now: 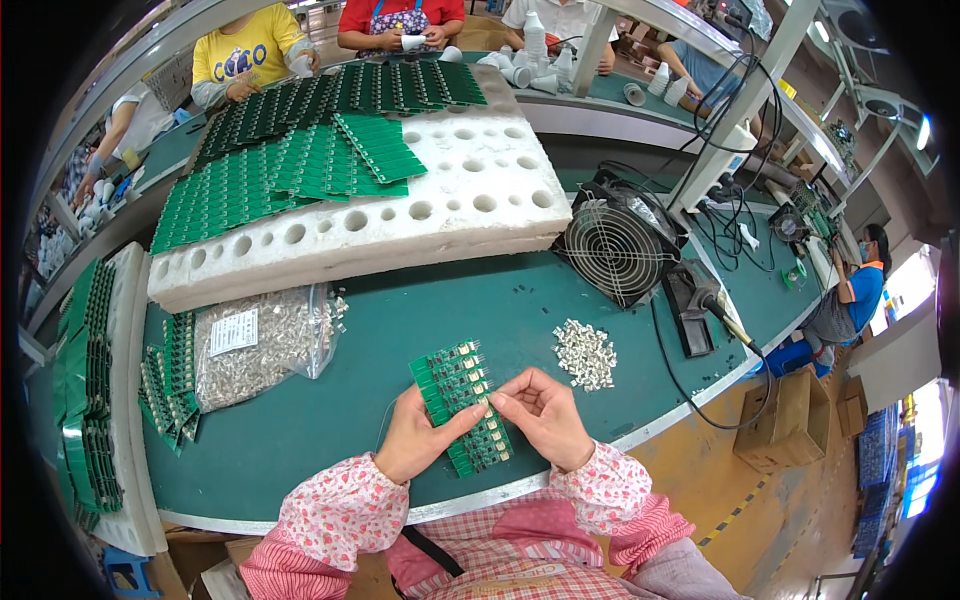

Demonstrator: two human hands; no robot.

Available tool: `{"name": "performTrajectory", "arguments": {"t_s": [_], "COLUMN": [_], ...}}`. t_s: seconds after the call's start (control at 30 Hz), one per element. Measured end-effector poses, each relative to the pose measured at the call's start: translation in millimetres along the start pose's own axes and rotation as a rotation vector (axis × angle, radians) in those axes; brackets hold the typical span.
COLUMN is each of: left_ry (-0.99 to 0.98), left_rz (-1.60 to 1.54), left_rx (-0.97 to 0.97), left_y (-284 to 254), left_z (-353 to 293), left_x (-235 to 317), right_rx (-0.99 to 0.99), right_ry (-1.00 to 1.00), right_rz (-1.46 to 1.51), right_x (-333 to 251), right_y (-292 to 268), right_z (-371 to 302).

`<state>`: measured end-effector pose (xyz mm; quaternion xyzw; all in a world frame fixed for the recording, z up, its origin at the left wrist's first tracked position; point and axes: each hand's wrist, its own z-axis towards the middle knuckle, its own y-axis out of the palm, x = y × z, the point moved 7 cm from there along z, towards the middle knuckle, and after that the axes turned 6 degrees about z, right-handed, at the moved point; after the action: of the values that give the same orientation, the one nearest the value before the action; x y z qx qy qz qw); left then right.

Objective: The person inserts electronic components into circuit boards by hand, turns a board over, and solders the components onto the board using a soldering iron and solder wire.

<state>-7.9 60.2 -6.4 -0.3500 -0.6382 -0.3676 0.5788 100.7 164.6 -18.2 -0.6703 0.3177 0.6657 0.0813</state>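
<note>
My left hand [410,440] grips a green circuit board panel [438,375] by its left side, thumb across its face. Rows of small white and metal parts run down the panel, which is tilted above the bench. At the panel's right edge, my right hand [552,418] has thumb and index finger pinched against the row of white parts. Anything between those fingertips is too small to make out. Just right of the hands lies a loose pile of small metal-and-white connectors [585,355] on the green bench mat [440,290].
A thick white foam slab [360,250] bears several green panels [240,195] behind. A clear bag of parts [265,350] lies left, beside more boards [168,400]. A fan [615,250] and a soldering iron [728,318] in its black holder [690,315] stand right. People work opposite.
</note>
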Motion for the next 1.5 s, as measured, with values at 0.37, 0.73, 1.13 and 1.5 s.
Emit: {"name": "performTrajectory", "arguments": {"t_s": [0.37,0.73,1.13,1.5], "left_ry": [0.037,-0.032,-0.035,-0.043], "left_rz": [-0.023,-0.146,-0.143,-0.161], "left_rx": [-0.024,-0.003,-0.017,-0.016], "left_y": [2.9,4.3,3.3,3.6], "left_z": [-1.7,2.0,-3.3,1.9], "left_x": [0.7,0.7,-1.8,-0.1], "right_rx": [0.107,0.325,0.154,0.192], "right_ry": [-0.181,-0.575,-0.885,-0.836], "right_rz": [-0.438,-1.64,-1.523,-1.472], "right_x": [-29.8,-75.2,-50.9,-59.5], "right_y": [-6.2,-41.2,-4.4,-7.1], "right_z": [-2.7,13.4,-25.6,-23.2]}}
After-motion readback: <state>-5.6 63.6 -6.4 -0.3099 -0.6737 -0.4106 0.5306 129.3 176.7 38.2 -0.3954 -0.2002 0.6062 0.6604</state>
